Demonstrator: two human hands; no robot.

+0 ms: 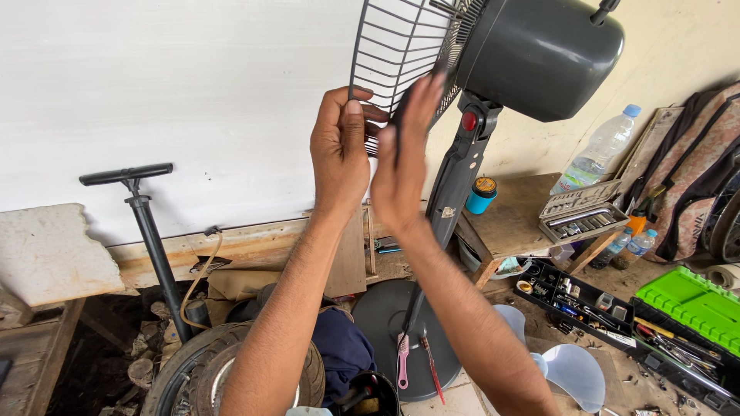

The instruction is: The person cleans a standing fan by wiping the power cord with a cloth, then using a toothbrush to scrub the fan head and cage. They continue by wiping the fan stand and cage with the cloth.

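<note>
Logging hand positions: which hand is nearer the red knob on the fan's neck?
Right. The right hand is raised just left of the red knob; the left hand grips the wire grille farther left.

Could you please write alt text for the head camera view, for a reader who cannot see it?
Two bare hands, left hand and right hand, are raised to the edge of a dark wire fan guard on a grey pedestal fan before a white wall. Below lie a pink-handled tool on the fan's round base, a tyre and open toolboxes.
</note>
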